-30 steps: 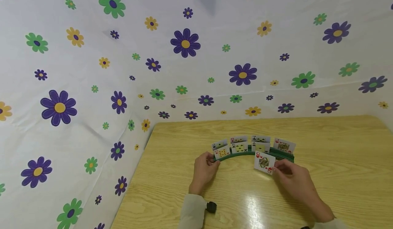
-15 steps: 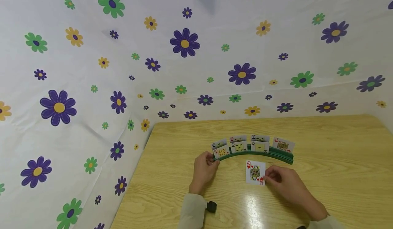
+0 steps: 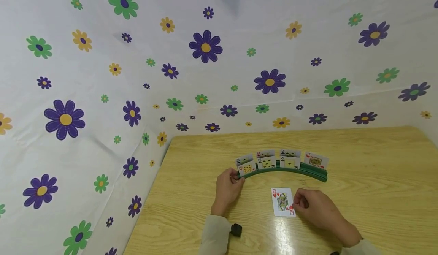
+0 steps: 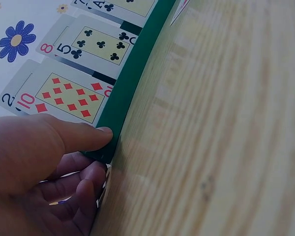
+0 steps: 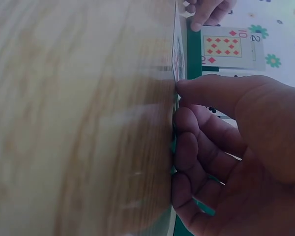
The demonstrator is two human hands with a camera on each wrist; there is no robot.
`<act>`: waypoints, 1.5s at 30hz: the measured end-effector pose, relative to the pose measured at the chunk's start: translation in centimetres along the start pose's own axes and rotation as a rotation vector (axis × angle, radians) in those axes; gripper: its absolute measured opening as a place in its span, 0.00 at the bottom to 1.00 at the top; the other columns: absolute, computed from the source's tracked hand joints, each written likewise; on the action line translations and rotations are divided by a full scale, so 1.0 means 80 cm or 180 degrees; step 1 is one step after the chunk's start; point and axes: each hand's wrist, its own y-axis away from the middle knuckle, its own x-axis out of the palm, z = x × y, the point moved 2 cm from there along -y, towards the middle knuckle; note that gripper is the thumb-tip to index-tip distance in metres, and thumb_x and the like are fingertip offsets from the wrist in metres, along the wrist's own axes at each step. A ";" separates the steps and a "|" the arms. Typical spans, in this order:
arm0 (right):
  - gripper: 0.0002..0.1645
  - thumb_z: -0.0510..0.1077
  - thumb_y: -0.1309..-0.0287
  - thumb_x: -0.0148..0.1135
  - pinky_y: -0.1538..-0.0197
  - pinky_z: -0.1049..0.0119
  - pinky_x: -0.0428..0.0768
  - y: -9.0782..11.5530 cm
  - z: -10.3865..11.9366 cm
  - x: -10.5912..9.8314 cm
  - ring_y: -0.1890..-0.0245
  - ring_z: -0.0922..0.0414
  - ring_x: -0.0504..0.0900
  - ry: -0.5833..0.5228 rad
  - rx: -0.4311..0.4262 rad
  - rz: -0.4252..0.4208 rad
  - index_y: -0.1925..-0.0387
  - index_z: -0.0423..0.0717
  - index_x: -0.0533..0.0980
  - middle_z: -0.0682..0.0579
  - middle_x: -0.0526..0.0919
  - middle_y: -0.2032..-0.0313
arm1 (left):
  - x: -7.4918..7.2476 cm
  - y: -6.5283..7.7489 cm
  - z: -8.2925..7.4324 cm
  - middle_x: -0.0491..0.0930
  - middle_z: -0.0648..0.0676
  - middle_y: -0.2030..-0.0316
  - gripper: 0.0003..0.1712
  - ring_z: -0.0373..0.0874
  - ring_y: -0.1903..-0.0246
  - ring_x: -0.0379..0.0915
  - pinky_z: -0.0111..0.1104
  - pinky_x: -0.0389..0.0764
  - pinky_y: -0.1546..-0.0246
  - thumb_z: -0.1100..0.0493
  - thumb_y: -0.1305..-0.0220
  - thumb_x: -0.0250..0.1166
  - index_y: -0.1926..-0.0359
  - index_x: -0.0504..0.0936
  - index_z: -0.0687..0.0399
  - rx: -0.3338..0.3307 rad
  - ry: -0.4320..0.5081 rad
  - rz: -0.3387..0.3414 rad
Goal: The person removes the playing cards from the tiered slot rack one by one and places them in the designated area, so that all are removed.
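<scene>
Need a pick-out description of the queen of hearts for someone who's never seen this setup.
On the wood-grain table, find the curved green card holder. On its near side, right at the fingers of the right hand, is the queen of hearts, face up. The other cards in view stand in the holder; this is the only one outside it.

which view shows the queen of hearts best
The head view: the queen of hearts is face up there, its picture and both corner marks visible. The right wrist view shows it nearly edge-on; the left wrist view catches just a sliver at the top.
</scene>
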 end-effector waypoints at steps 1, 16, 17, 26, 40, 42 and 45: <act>0.11 0.41 0.35 0.77 0.69 0.70 0.68 0.000 0.000 0.000 0.76 0.69 0.67 0.0013 0.0015 -0.0001 0.68 0.53 0.79 0.62 0.75 0.76 | 0.000 0.000 0.000 0.86 0.56 0.62 0.11 0.35 0.68 0.76 0.28 0.79 0.65 0.61 0.30 0.75 0.54 0.85 0.62 -0.0004 -0.0011 -0.0001; 0.10 0.41 0.33 0.75 0.69 0.71 0.69 0.001 -0.001 -0.001 0.76 0.69 0.68 -0.0026 0.0012 -0.0056 0.68 0.54 0.81 0.63 0.76 0.76 | 0.002 -0.002 0.002 0.86 0.56 0.62 0.11 0.35 0.67 0.77 0.28 0.80 0.64 0.60 0.30 0.75 0.53 0.85 0.62 0.0009 -0.0006 -0.0038; 0.09 0.41 0.33 0.75 0.69 0.71 0.70 0.002 -0.002 -0.001 0.76 0.70 0.68 -0.0050 -0.0003 -0.0075 0.67 0.54 0.81 0.63 0.76 0.76 | 0.002 -0.002 0.002 0.86 0.56 0.62 0.11 0.35 0.67 0.77 0.28 0.80 0.64 0.60 0.30 0.75 0.53 0.85 0.62 0.0007 -0.0003 -0.0040; 0.06 0.39 0.32 0.73 0.68 0.71 0.74 -0.001 0.000 -0.005 0.73 0.69 0.72 -0.0131 0.0059 -0.0361 0.64 0.51 0.82 0.62 0.79 0.73 | 0.002 -0.002 0.001 0.86 0.56 0.62 0.11 0.35 0.67 0.77 0.28 0.80 0.64 0.61 0.30 0.75 0.53 0.85 0.62 -0.0032 0.0008 -0.0034; 0.05 0.32 0.33 0.72 0.70 0.71 0.78 -0.019 0.016 -0.039 0.73 0.69 0.76 0.0018 -0.0095 -0.1664 0.58 0.40 0.83 0.54 0.85 0.71 | 0.003 0.000 0.005 0.85 0.54 0.62 0.11 0.35 0.67 0.76 0.28 0.79 0.64 0.60 0.30 0.75 0.53 0.84 0.61 -0.0073 -0.0007 -0.0030; 0.07 0.31 0.34 0.72 0.71 0.72 0.77 -0.022 0.016 -0.044 0.74 0.70 0.76 0.0015 -0.0151 -0.1776 0.57 0.40 0.83 0.53 0.86 0.71 | 0.003 -0.001 0.005 0.85 0.55 0.62 0.11 0.35 0.67 0.76 0.28 0.79 0.65 0.60 0.30 0.75 0.53 0.84 0.61 -0.0057 -0.0033 -0.0032; 0.09 0.31 0.33 0.72 0.73 0.72 0.75 -0.027 0.015 -0.049 0.75 0.70 0.74 -0.0003 -0.0198 -0.1860 0.53 0.38 0.82 0.51 0.86 0.72 | 0.004 -0.002 0.005 0.85 0.54 0.61 0.11 0.34 0.67 0.75 0.27 0.78 0.64 0.60 0.30 0.75 0.53 0.85 0.60 -0.0080 -0.0043 -0.0012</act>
